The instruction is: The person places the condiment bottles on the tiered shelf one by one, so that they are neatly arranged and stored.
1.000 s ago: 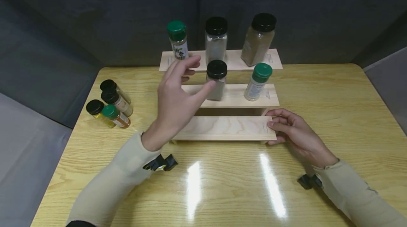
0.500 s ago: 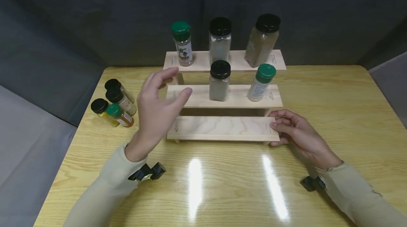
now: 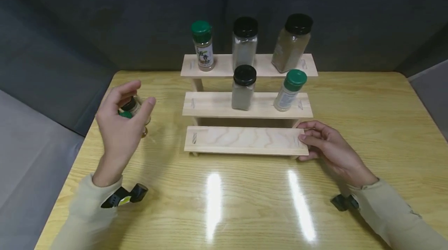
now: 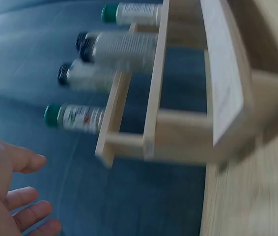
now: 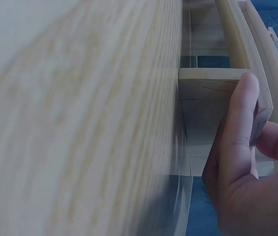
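A three-tier wooden spice rack [image 3: 245, 141] stands mid-table. My right hand [image 3: 327, 147] grips the right end of its lowest shelf; in the right wrist view the thumb and fingers [image 5: 239, 123] hold the board's end. My left hand [image 3: 120, 127] is off to the left with nothing in it, thumb and fingers apart. It overlaps a group of small spice bottles [image 3: 131, 106] and hides most of them. On the middle shelf stand a black-capped spice jar [image 3: 242, 94] and a green-capped spice bottle [image 3: 287, 96]. The lowest shelf bears no bottle.
Along the top shelf are a green-capped spice bottle [image 3: 204, 51], a black-capped jar [image 3: 244, 49] and a larger black-capped jar of brown powder [image 3: 291, 48]. A dark curtain [image 3: 157, 20] hangs behind the wooden table [image 3: 259, 199].
My left hand has moved left, from in front of the rack to the spice bottles at the table's left side. The right hand stays on the lowest shelf's end.
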{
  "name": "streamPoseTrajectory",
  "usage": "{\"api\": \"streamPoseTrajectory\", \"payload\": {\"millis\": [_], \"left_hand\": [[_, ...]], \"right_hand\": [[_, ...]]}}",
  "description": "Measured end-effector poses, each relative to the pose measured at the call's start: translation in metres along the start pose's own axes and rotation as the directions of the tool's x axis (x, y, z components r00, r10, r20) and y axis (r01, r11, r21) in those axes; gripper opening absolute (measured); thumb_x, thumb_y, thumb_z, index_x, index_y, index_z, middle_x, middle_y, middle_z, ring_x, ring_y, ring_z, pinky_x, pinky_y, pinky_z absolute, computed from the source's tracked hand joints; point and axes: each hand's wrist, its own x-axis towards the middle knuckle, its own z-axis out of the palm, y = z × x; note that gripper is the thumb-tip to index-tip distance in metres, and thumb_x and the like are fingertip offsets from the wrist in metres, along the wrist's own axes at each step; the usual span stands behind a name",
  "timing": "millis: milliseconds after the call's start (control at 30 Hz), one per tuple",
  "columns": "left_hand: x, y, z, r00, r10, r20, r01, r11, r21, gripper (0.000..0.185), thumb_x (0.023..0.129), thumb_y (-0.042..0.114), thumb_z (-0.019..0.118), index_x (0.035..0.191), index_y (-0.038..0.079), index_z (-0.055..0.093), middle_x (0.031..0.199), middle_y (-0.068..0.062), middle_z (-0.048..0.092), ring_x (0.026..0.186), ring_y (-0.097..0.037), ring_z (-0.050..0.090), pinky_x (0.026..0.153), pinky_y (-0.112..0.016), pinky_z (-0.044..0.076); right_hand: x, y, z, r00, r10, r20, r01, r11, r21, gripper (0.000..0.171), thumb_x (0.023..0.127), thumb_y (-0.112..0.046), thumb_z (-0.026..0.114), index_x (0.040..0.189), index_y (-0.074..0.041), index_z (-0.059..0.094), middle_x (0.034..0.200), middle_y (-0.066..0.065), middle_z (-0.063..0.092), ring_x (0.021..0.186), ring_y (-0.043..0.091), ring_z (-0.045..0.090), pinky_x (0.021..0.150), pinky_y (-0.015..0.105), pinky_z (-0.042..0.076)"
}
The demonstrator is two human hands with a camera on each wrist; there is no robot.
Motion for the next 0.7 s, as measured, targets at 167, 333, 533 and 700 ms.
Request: {"api": "streamPoseTrajectory", "payload": {"millis": [167,333,533,700], "left_hand": [[0.006,-0.013,-0.027,0.993,-0.084,-0.086,0.089,0.994,0.056,0.035,0.092,0.002,0.085,0.127,-0.002,0.078,0.117,0.014,0.068,0.112,-0.011,0.064,0.1,-0.024,0.052],[0.009,-0.029,-0.05,0.975,-0.177,-0.131,0.193,0.974,0.12,0.036,0.094,0.003,0.084,0.128,-0.002,0.077,0.115,0.018,0.066,0.112,-0.008,0.064,0.098,-0.023,0.053],[0.012,-0.047,-0.068,0.972,-0.208,-0.109,0.223,0.962,0.157,0.036,0.094,0.004,0.084,0.129,-0.001,0.078,0.115,0.021,0.067,0.112,-0.006,0.064,0.095,-0.02,0.054],[0.016,-0.062,-0.084,0.981,-0.192,0.03,0.186,0.972,0.141,0.042,0.092,-0.003,0.083,0.133,-0.001,0.076,0.122,0.017,0.069,0.116,-0.006,0.063,0.098,-0.018,0.053]], "right_hand": [[0.001,0.001,-0.001,1.0,0.003,0.001,-0.003,1.0,0.0,0.026,0.111,-0.004,0.064,0.135,-0.003,0.053,0.111,0.011,0.061,0.093,0.021,0.071,0.076,0.042,0.07],[0.0,0.0,0.0,1.0,0.012,-0.008,-0.012,1.0,-0.004,0.027,0.111,-0.004,0.064,0.135,-0.003,0.053,0.112,0.01,0.061,0.093,0.02,0.071,0.077,0.042,0.069],[-0.001,-0.001,0.001,1.0,0.019,-0.018,-0.019,1.0,-0.017,0.028,0.111,-0.004,0.064,0.136,-0.003,0.052,0.113,0.011,0.061,0.094,0.021,0.071,0.078,0.042,0.069],[-0.001,0.0,0.001,1.0,0.003,-0.006,-0.003,1.0,-0.004,0.026,0.111,-0.003,0.064,0.135,-0.004,0.053,0.112,0.01,0.062,0.092,0.021,0.071,0.076,0.041,0.07]]}}
